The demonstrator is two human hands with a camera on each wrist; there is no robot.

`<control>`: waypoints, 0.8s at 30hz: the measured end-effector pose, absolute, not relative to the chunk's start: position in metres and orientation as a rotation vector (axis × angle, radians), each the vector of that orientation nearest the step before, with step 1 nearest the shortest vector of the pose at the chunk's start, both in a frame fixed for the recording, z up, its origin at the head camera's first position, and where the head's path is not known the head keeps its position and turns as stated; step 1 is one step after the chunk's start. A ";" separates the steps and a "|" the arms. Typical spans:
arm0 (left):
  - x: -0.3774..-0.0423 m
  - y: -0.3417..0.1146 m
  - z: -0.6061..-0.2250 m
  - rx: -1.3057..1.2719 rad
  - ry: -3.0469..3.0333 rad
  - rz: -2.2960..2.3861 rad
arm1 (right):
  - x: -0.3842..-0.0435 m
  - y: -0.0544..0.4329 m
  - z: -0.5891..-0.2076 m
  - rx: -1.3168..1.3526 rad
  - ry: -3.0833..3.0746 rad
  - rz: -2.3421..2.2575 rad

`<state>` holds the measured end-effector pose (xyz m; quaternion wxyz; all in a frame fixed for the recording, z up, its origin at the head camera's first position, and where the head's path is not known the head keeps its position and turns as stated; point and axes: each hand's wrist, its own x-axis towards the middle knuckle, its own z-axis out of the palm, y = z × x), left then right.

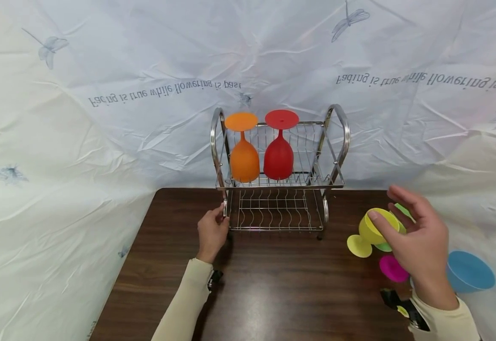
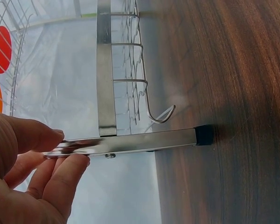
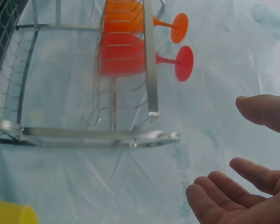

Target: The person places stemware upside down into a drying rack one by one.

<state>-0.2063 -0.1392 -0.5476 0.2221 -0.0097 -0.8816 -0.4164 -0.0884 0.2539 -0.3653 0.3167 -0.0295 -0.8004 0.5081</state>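
My left hand (image 1: pixel 212 233) pinches the left upright of a two-tier metal dish rack (image 1: pixel 279 188); the left wrist view shows thumb and fingertips on either side of the flat chrome bar (image 2: pixel 149 143). On the rack's upper tier, an orange goblet (image 1: pixel 244 158) and a red goblet (image 1: pixel 279 156) stand upside down, bases up. Over at the right, my right hand (image 1: pixel 422 241) is held with thumb and fingers apart and nothing between them. It overlaps a yellow goblet (image 1: pixel 369 229) in the head view, while the right wrist view has that goblet (image 3: pixel 9 213) low in the corner.
Behind and beside the yellow goblet are light green pieces (image 1: pixel 384 246), partly hidden. A magenta base (image 1: pixel 392 268) lies nearer, and a blue cup (image 1: pixel 471 272) is at the far right. The rack's lower tier (image 1: pixel 273 210) sits low over the dark wood table (image 1: pixel 273 284). A printed sheet (image 1: pixel 166 47) hangs behind.
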 end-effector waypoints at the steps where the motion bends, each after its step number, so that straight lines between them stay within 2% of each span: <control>1: -0.206 -0.139 -0.548 -0.022 -2.438 -1.153 | -0.086 0.256 -0.368 -0.087 -2.100 1.325; 7: -0.207 -0.139 -0.550 -0.001 -2.447 -1.160 | -0.070 0.270 -0.383 -0.214 -2.018 1.416; 12: -0.208 -0.138 -0.549 -0.012 -2.447 -1.165 | -0.053 0.286 -0.399 -0.485 -1.903 1.569; 24: -0.207 -0.139 -0.551 0.000 -2.464 -1.178 | -0.021 0.316 -0.438 -0.982 -1.898 1.234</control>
